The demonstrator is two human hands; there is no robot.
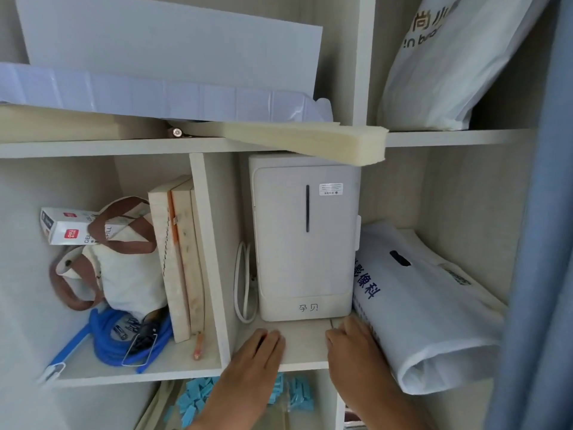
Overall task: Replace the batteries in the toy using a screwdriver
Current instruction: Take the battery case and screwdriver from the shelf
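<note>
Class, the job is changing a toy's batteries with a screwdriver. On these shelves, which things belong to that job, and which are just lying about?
For the job: loose batteries; orange-handled tool, probably the screwdriver; left hand and right hand, on the shelf. No toy in view.

Lying about: white appliance; canvas bag; blue hose; gel refill box; white plastic bag.

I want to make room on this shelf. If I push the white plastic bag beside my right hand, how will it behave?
The white plastic bag is probably floppy: it is wrinkled and its end sags over the shelf edge. Its smooth skin may slide easily. Already overhanging, it could slump off if pulled outward.
</note>
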